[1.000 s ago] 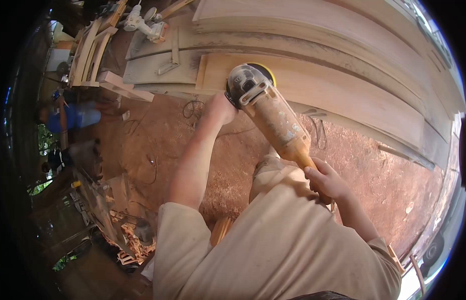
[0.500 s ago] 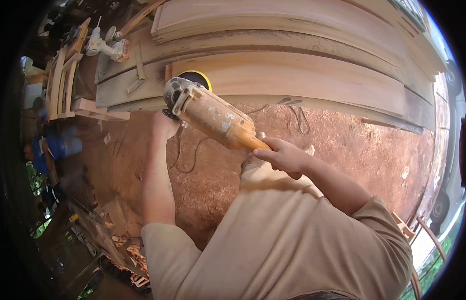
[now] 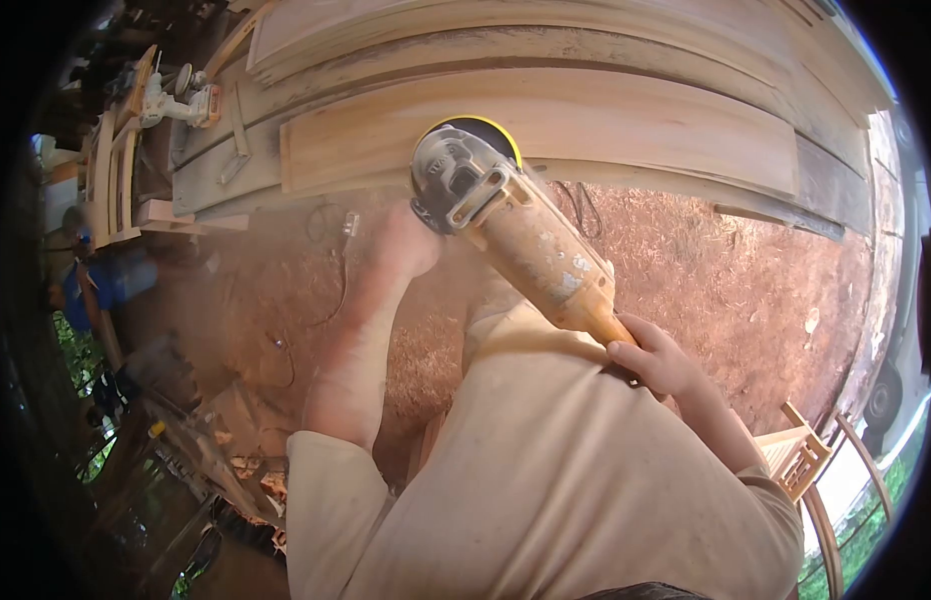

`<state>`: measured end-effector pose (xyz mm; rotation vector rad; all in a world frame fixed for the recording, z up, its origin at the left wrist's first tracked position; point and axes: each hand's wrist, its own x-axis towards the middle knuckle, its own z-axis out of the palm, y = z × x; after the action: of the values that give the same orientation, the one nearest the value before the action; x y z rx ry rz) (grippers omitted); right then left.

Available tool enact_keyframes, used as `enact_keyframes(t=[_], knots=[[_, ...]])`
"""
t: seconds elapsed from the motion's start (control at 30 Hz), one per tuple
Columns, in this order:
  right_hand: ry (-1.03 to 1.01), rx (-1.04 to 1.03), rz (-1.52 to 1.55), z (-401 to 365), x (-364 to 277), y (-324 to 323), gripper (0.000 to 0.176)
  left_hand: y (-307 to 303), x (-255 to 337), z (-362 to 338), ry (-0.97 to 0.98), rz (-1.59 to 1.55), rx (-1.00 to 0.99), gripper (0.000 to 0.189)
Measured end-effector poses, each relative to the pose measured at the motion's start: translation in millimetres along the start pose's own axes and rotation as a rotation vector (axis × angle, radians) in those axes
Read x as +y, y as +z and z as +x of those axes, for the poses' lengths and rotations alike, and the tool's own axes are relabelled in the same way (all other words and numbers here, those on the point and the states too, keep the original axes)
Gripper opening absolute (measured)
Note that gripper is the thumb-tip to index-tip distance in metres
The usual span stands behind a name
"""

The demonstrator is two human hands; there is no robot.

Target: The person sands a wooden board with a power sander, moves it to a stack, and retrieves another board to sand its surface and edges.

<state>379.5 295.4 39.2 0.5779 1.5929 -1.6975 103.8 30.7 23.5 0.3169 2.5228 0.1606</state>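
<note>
A dusty power sander [image 3: 541, 250] with a yellow-edged round disc [image 3: 486, 133] lies across the middle of the view. Its disc is over the near edge of a long pale board [image 3: 626, 120] on the workbench. My left hand [image 3: 411, 240] is closed at the tool's head, on its left side, with the fingers partly hidden by it. The rear handle of the sander is in my right hand [image 3: 651, 355], close to my shirt, with the fingers wrapped round it.
More planks [image 3: 546, 22] lie farther back on the bench. A cordless drill [image 3: 181, 103] sits at the upper left, near wooden frames [image 3: 116, 180]. Cables lie on the reddish dirt floor [image 3: 726, 290]. A person in blue [image 3: 111, 290] is at the far left.
The sander and both my hands have moved right, and the disc now sits farther along the board. The right hand has come down and nearer my body. Haze shows near the left hand.
</note>
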Motion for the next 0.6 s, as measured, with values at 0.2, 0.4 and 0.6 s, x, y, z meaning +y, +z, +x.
enact_keyframes(t=[0.2,0.4,0.6], knots=[[-0.021,-0.001,0.249,-30,52,-30,0.062,22,54,-6,0.058,-0.14,-0.022,0.029],[-0.013,0.104,0.257,-57,71,-49,0.059,32,100,-9,0.151,-0.018,-0.06,0.03],[-0.095,0.137,0.322,-83,105,-69,0.062,49,152,-8,0.155,-0.013,-0.046,0.032]])
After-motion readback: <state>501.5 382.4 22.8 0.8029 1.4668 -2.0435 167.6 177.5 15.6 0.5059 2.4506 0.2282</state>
